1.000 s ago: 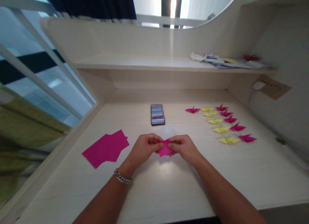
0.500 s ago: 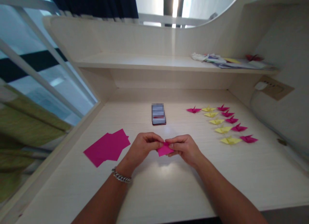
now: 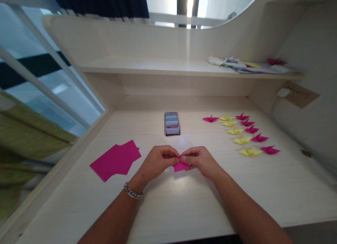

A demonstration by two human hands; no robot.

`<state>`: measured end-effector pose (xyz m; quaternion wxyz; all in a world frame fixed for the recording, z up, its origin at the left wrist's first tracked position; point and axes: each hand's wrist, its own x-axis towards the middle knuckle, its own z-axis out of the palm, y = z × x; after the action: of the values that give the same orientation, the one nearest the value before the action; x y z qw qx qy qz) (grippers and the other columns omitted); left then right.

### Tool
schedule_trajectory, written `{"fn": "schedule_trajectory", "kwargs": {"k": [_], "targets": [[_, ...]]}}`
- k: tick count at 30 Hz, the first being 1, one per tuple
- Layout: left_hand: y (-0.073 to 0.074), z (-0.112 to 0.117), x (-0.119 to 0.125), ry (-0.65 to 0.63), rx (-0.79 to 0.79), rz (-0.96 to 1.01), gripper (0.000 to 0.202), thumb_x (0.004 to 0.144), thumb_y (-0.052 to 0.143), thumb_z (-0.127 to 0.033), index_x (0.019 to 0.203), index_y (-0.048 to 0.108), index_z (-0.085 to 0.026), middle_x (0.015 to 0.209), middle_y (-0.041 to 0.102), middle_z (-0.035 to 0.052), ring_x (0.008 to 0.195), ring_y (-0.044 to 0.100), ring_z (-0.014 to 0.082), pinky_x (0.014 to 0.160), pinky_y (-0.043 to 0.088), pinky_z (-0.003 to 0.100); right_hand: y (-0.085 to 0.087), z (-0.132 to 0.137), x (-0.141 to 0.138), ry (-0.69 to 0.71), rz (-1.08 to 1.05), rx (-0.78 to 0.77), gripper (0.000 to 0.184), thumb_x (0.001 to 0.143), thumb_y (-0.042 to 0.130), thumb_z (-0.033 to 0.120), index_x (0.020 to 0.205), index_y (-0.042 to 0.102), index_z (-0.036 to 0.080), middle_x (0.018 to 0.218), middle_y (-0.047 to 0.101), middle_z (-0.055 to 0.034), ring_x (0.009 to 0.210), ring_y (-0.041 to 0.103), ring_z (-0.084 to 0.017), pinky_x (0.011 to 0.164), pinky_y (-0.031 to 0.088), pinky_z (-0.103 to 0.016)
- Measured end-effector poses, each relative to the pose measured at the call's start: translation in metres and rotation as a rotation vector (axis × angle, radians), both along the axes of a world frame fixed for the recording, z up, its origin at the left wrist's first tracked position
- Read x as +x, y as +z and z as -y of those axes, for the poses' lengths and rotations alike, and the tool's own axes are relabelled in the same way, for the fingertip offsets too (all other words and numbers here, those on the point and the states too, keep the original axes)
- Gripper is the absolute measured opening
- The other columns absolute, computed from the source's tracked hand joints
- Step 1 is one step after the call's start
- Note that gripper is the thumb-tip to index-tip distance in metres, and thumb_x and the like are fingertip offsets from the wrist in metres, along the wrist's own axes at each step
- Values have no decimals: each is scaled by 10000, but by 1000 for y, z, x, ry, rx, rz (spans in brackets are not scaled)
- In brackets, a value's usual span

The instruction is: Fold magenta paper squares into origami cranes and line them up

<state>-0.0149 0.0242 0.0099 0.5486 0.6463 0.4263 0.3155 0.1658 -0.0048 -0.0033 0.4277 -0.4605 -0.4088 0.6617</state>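
Observation:
A small folded piece of pink origami paper [image 3: 181, 165] is pinched between both hands above the desk. My left hand [image 3: 161, 160] grips its left upper edge with thumb and forefinger. From the other side, my right hand [image 3: 199, 160] pinches its right upper edge, thumb in front. The two hands' fingertips almost meet along the top and cover part of the paper. To the left of my left hand lie overlapping sheets of pink paper [image 3: 116, 161]. Beyond the hands, a phone [image 3: 172, 123] rests on the desk.
Several pink paper cranes [image 3: 259, 138] and yellow paper cranes [image 3: 242, 140] stand in rows at the right. A raised shelf [image 3: 158, 67] spans the back, bearing papers [image 3: 234, 64]. A cable [image 3: 289, 137] runs along the right wall from a socket [image 3: 298, 94].
My fingertips have drawn closer together along the paper's top edge, and the paper sits slightly lower. The camera view has shifted a little.

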Motion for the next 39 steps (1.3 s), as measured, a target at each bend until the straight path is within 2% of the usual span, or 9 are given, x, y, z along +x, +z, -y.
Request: {"fn": "schedule_trajectory", "kwargs": {"k": [7,18,22,26,32,39], "targets": [[5,0,-1,-24,-23,-8,114,691,642,-134,757,732,-158,672,703,32,608,620,134,604,500,243,1,-1,1,-11,47,-1,311,560,805,368,718,718,114,594,654,-32,488,553,-99,516,467,-249],[4,1,4,47,-193,214,159,730,586,-160,813,720,-137,705,696,39,633,635,135,665,547,284,-1,-1,1,-35,49,42,297,613,769,373,768,721,124,641,663,-33,556,578,-123,567,499,-289],[3,1,4,77,-118,147,171,714,662,-219,859,705,-138,736,708,46,646,636,139,649,534,270,-2,-1,0,-38,151,154,249,677,719,348,801,728,131,663,672,-34,562,557,-114,560,453,-261],[0,0,5,113,-42,56,188,675,728,-269,809,691,-143,721,712,48,625,634,141,590,509,243,-1,0,0,-17,265,257,208,726,670,326,807,731,145,687,680,-33,586,554,-121,563,424,-254],[-4,-1,3,104,-39,58,170,683,727,-253,812,682,-151,709,708,40,617,629,135,562,486,228,-3,0,0,-12,240,251,191,717,675,313,804,721,149,683,672,-28,583,549,-119,559,420,-251],[-2,-1,2,93,-66,112,143,709,689,-200,835,663,-139,651,682,17,579,593,110,561,461,216,-3,-1,-1,-18,184,202,202,692,700,297,806,707,131,642,653,-20,544,531,-106,529,403,-241]]}}
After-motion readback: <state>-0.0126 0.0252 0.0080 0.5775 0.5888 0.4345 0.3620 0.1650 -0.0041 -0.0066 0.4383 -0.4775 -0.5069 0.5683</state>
